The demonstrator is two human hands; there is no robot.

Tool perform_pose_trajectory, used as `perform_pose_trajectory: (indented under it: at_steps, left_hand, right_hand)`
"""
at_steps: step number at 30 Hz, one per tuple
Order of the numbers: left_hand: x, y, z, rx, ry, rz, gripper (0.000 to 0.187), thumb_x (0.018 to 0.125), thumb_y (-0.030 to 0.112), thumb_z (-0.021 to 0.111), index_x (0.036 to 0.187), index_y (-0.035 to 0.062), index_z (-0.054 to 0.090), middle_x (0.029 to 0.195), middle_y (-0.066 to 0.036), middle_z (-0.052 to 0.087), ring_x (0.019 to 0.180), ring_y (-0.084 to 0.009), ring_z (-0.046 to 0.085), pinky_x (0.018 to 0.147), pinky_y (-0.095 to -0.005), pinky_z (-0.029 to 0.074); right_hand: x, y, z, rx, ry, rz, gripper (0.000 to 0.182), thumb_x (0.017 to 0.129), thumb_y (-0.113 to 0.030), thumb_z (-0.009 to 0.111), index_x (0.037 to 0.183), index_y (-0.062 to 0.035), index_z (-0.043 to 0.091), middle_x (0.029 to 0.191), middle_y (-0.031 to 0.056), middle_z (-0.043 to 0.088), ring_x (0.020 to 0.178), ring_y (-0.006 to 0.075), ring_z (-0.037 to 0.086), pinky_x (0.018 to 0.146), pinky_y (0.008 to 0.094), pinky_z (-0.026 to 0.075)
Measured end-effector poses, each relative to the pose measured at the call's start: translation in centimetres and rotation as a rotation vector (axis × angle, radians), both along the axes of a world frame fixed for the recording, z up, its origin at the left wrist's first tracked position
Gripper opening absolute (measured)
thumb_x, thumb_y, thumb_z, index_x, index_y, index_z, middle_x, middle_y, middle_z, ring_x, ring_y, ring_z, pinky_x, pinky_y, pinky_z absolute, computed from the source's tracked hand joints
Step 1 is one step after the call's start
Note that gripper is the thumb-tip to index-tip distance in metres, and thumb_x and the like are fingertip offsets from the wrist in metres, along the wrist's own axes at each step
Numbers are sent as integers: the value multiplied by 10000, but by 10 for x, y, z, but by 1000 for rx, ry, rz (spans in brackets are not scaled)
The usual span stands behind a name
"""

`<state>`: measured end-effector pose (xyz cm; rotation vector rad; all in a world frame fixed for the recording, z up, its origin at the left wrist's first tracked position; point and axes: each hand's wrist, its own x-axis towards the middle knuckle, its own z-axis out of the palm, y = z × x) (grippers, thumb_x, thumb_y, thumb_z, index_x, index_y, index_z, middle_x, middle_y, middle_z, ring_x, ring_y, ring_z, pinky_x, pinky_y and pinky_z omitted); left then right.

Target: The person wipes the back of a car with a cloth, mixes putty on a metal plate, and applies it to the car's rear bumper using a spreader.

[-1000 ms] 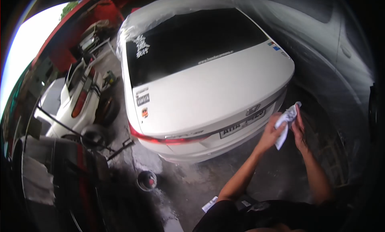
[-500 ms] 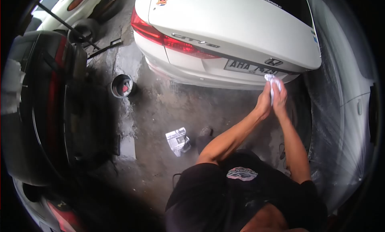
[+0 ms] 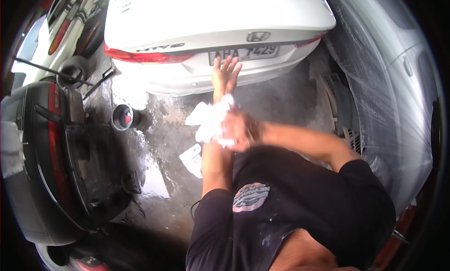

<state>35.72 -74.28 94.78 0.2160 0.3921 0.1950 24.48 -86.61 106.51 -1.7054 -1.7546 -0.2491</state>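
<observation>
My left hand [image 3: 225, 75] is stretched out in front of the white car's rear plate [image 3: 246, 53], its fingers spread and nothing in it. A white cloth [image 3: 210, 118], partly blurred, lies against my left forearm. My right hand [image 3: 240, 129] presses this cloth onto the forearm, fingers closed round it and smeared by motion. Beyond both hands stands the white car [image 3: 211, 22] with its red tail light.
A bucket [image 3: 123, 117] with something red inside stands on the floor. Near my left forearm lies a printed sheet [image 3: 191, 161]. A dark car part [image 3: 47, 163] fills the left side. Plastic sheeting [image 3: 375, 93] covers a car at right.
My hands were together around the cloth; now they are apart, with the left spread and the right holding the cloth on the left forearm. The view has turned and shifted.
</observation>
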Motion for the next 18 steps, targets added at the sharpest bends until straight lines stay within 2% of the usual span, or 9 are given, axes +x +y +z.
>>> perform_pose_trajectory:
  at_steps: [3, 4, 6, 8, 10, 12, 14, 16, 18]
  left_hand:
    - [6, -58, -20, 261, 88, 15, 555, 1131, 398, 456, 1561, 83, 299, 1570, -246, 412, 1429, -429, 471, 1195, -590, 416]
    - [17, -82, -44, 774, 7, -80, 600, 1120, 404, 489, 1586, 76, 299, 1590, -224, 405, 1427, -389, 480, 1168, -548, 447]
    - [-35, -99, 38, 1992, 90, -583, 703, 1065, 422, 591, 1619, 70, 341, 1600, -185, 441, 1394, -269, 520, 1053, -443, 531]
    - [-35, -133, 72, 799, 57, -358, 748, 999, 392, 679, 1620, 109, 375, 1538, -220, 508, 1381, -311, 533, 1021, -439, 548]
    - [-24, -141, 44, 1913, 108, -474, 729, 993, 382, 675, 1623, 154, 388, 1576, -264, 446, 1455, -409, 450, 1129, -533, 462]
    - [-24, -164, 56, 2657, 98, -406, 692, 990, 304, 656, 1622, 177, 403, 1561, -264, 460, 1524, -448, 364, 1208, -582, 376]
    - [-56, -175, 53, 2684, -406, -88, 660, 942, 224, 709, 1563, 174, 491, 1457, -222, 569, 1525, -428, 365, 1203, -589, 379]
    - [-57, -204, 45, 2619, -228, -856, 588, 917, 180, 734, 1487, 183, 588, 1458, -185, 584, 1491, -397, 423, 1203, -570, 376]
    - [-74, -223, 102, 2317, -184, -983, 536, 897, 139, 753, 1423, 182, 655, 1393, -159, 618, 1404, -365, 510, 1161, -523, 429]
  right_hand:
    - [88, -12, -20, -48, -31, -170, 238, 724, -235, 746, 935, -125, 728, 1090, 122, 670, 1021, 353, 607, 965, 514, 469]
    - [127, -22, -31, -123, -28, -233, 269, 780, -219, 685, 1009, -87, 734, 1058, 133, 692, 982, 307, 621, 881, 475, 503]
    - [175, -56, -23, -231, -98, -318, 250, 793, -312, 670, 910, -107, 750, 948, 68, 709, 909, 303, 621, 846, 454, 490]
    - [181, -90, -7, -102, 75, -404, 259, 790, -292, 677, 937, -97, 763, 917, 79, 714, 916, 303, 636, 870, 469, 486]
    - [116, -112, 23, -143, 167, -36, 344, 791, -287, 690, 1070, -116, 796, 1006, 117, 762, 970, 315, 679, 1004, 464, 518]
    - [89, -139, 23, -93, 83, -47, 318, 811, -310, 687, 1032, -115, 809, 960, 119, 765, 988, 315, 700, 997, 464, 533]
    - [105, -161, 3, -45, 9, -47, 304, 832, -332, 685, 994, -114, 821, 913, 120, 768, 1007, 316, 720, 990, 464, 549]
    - [165, -180, -34, -233, 121, -22, 303, 861, -329, 671, 981, -93, 817, 907, 126, 764, 964, 289, 743, 900, 423, 590]
    - [198, -208, -23, -416, 456, -152, 288, 895, -301, 639, 976, -82, 808, 963, 134, 780, 939, 260, 757, 860, 406, 604]
